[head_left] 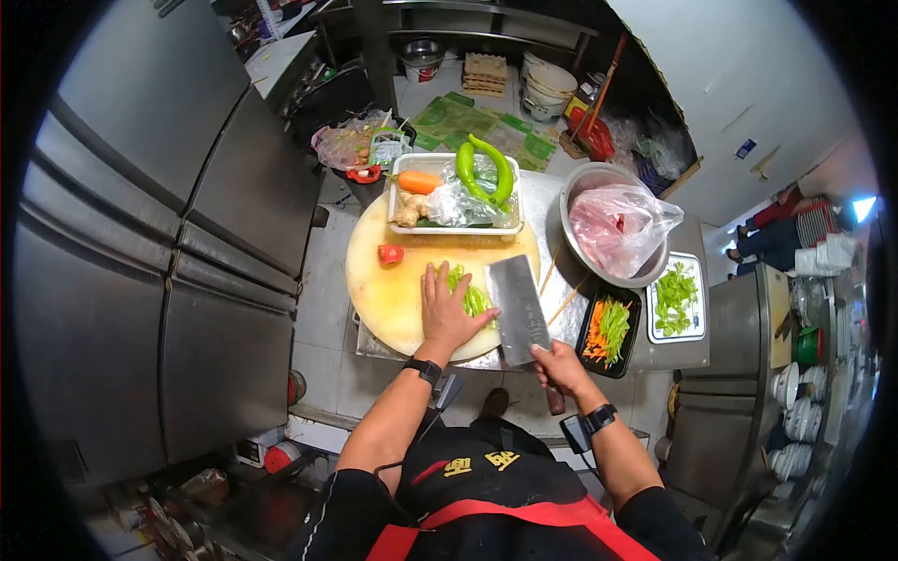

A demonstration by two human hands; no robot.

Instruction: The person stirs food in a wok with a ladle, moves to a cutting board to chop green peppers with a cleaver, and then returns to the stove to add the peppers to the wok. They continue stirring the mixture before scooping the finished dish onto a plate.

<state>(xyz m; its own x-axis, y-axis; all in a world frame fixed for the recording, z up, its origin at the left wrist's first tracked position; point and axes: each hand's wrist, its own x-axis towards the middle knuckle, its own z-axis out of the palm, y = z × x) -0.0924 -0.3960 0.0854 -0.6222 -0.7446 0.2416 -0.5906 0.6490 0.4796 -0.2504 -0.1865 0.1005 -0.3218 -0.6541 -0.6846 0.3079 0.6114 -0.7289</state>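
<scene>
My left hand (446, 309) presses down on a pile of green vegetable (470, 295) on the round yellow cutting board (388, 285). My right hand (559, 365) grips the handle of a broad steel cleaver (516, 307), whose blade lies against the right side of the green pile. A small red pepper piece (390, 253) sits on the board to the left. At the board's far edge a white tray (455, 194) holds long green peppers (486, 168), a carrot (417, 181), ginger (409, 208) and a plastic bag.
A metal bowl (610, 224) with a bag of pink meat stands right of the board. A black tray (610, 331) of carrot and green strips and a white tray (675, 297) of cut greens lie further right. Steel fridge doors (168, 234) fill the left.
</scene>
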